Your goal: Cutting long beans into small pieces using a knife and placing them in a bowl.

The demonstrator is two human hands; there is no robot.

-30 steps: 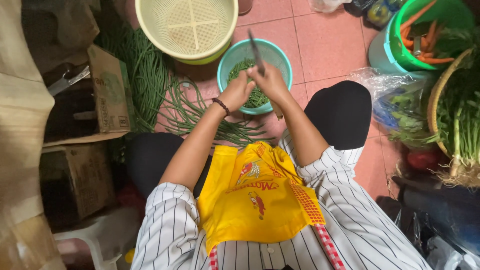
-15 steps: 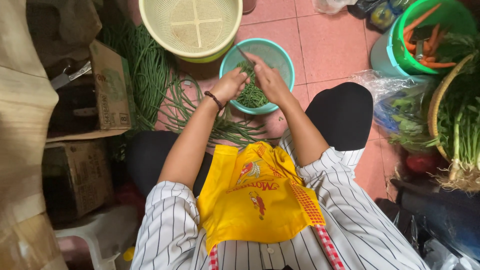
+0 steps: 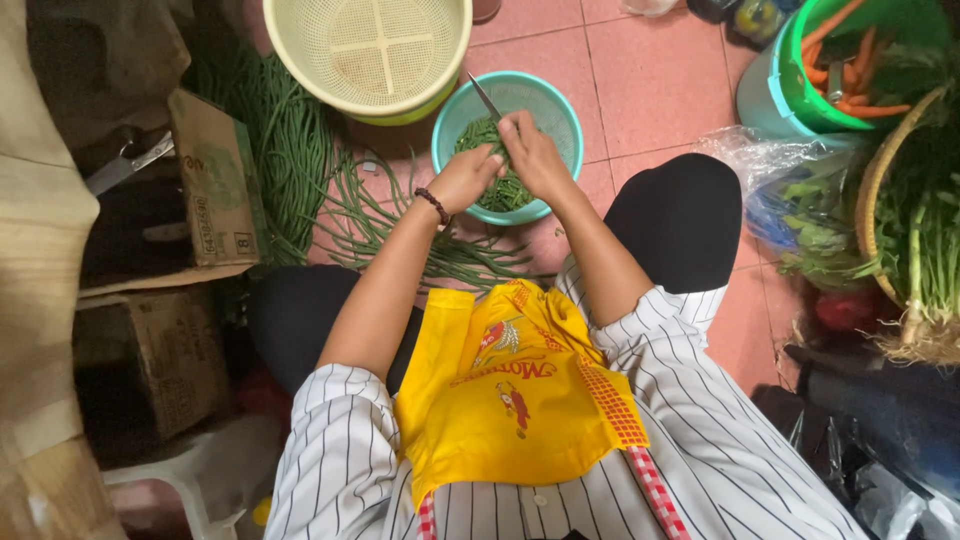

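A: Near us, low in the frame, the yellow apron (image 3: 515,395) sits over the lap. What has changed above it?

B: Both hands have drifted right, over the teal bowl (image 3: 556,118) at upper centre. The left hand (image 3: 468,178) pinches a bunch of green beans (image 3: 482,137); the right hand (image 3: 533,152) grips a knife (image 3: 486,98), blade tilted up-left (cutting carries on, I judge).

A: Farther off?

B: Uncut long beans (image 3: 285,140) lie on the floor, beside the cream colander (image 3: 368,50).
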